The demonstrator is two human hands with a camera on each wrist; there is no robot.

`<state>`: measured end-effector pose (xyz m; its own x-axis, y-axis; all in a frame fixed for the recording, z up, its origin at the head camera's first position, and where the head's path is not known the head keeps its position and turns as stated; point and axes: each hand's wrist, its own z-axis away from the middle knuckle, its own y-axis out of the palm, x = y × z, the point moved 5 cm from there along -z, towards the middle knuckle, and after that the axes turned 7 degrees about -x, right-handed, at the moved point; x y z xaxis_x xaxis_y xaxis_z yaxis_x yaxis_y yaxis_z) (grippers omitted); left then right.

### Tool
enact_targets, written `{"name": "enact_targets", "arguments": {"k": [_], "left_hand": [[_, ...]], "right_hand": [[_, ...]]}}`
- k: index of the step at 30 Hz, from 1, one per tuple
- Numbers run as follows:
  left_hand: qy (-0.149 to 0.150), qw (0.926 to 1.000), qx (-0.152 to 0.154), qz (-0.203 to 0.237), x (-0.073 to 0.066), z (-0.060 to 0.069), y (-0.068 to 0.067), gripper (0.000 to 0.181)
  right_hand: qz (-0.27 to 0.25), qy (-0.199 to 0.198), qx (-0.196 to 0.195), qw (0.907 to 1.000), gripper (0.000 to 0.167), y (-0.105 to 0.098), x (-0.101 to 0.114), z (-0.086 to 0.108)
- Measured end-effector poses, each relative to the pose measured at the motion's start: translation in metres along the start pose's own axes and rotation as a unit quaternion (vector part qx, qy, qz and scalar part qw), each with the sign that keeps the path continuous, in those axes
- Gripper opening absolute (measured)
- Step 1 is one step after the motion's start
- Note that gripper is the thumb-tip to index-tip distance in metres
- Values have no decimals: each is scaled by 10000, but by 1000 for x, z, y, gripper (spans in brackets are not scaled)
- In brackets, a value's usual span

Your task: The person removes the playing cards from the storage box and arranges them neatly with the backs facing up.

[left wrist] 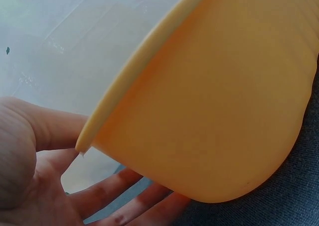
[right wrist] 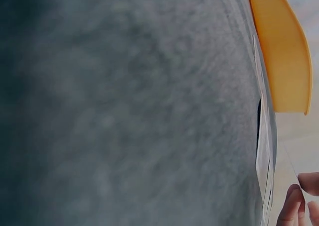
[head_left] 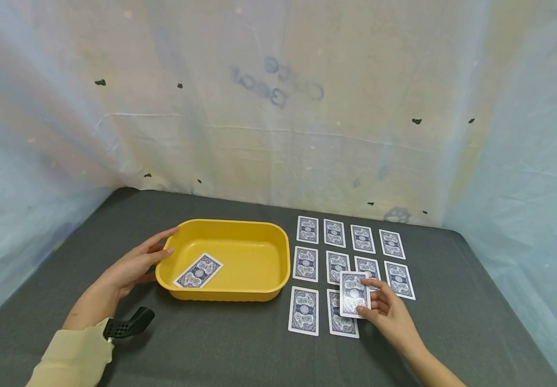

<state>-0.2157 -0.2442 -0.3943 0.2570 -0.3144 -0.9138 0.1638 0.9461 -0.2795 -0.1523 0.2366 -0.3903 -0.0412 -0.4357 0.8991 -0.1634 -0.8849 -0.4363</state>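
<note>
My right hand (head_left: 391, 314) pinches a playing card (head_left: 354, 293) by its right edge, thumb near the lower corner and a finger near the upper one. The card is lifted, patterned blue back up, overlapping other cards in the head view. In the right wrist view the fingertips (right wrist: 293, 201) hold it nearly edge-on. My left hand (head_left: 135, 263) grips the left end of a yellow plastic tub (head_left: 285, 258), thumb over the rim and fingers along the outer wall (left wrist: 209, 111). One card (head_left: 198, 271) lies tilted inside the tub, back up.
Right of the tub, back-up cards lie in three rows on the dark grey tabletop (head_left: 220, 344); the front row holds a left card (head_left: 304, 312) and a partly covered card (head_left: 338, 327). A pale plastic sheet (head_left: 278, 161) hangs behind the table and along its sides.
</note>
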Motion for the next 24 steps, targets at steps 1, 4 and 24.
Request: {"name": "enact_targets", "arguments": {"k": [1,4,24], "left_hand": [[5,10000,-4,-3,0,0,0,68],[51,10000,36,-39,0,0,0,68],[34,10000,1,-89,-2,0,1,67]], "right_hand": [[32,18,4,10000,55,-1,-1,1],[119,121,-9,9999,54,-4,-6,2],[759,387,56,9963,49,-33,-29,16]]}}
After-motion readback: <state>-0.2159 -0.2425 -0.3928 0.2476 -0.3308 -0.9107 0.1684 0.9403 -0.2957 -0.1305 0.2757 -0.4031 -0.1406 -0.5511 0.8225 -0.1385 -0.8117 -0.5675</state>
